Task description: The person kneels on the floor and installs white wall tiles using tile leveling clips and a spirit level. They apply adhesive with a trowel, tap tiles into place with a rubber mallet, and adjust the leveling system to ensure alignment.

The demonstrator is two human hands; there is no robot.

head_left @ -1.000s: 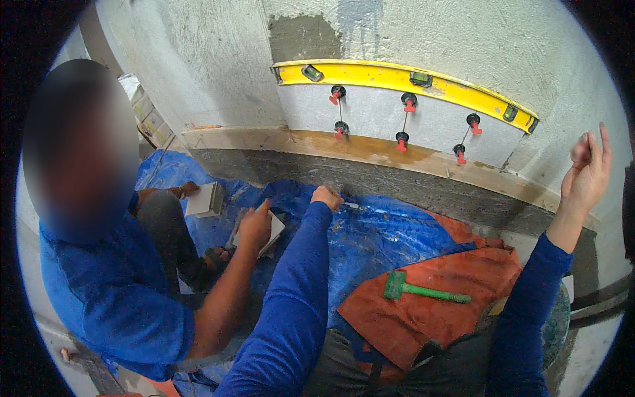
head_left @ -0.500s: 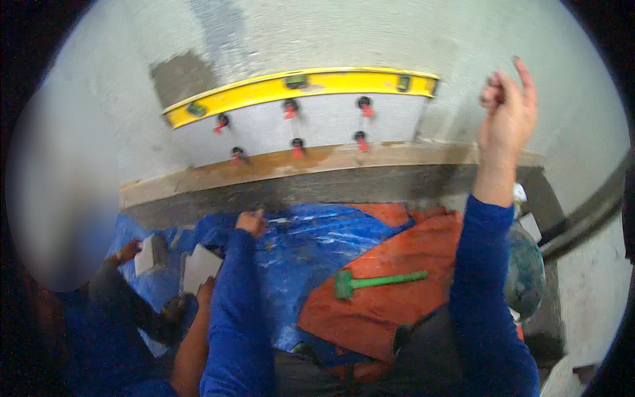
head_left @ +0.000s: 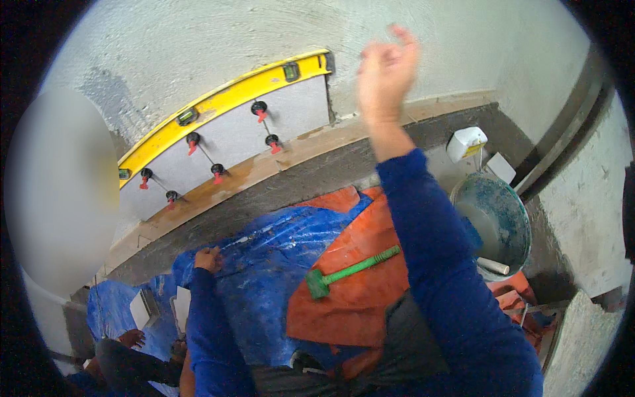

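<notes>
My right hand (head_left: 389, 76) is raised before the bare wall, just right of the yellow spirit level (head_left: 225, 99). Its fingers are loosely bent and apart, slightly blurred, with nothing in them. The level lies along the top edge of a row of pale grey tiles (head_left: 297, 109). Black-and-red tile levelling clips (head_left: 259, 108) stick out along the tile joints. Low at the left, my left hand (head_left: 209, 259) hovers over or rests on the blue tarp (head_left: 254, 284); which, I cannot tell. Its fingers are slightly curled and appear to hold nothing.
A wooden batten (head_left: 317, 141) runs beneath the tiles. A green mallet (head_left: 350, 270) lies on orange sheeting (head_left: 331, 317). At right stand a bucket (head_left: 522, 218) of cloudy water and a white container (head_left: 467, 143). A co-worker's hand (head_left: 132, 338) is beside white tile pieces (head_left: 142, 311) at left.
The view has swung right, showing the bucket and white container more fully. My right hand remains raised and empty beyond the level's right end. The co-worker's hand has come away from a tile piece.
</notes>
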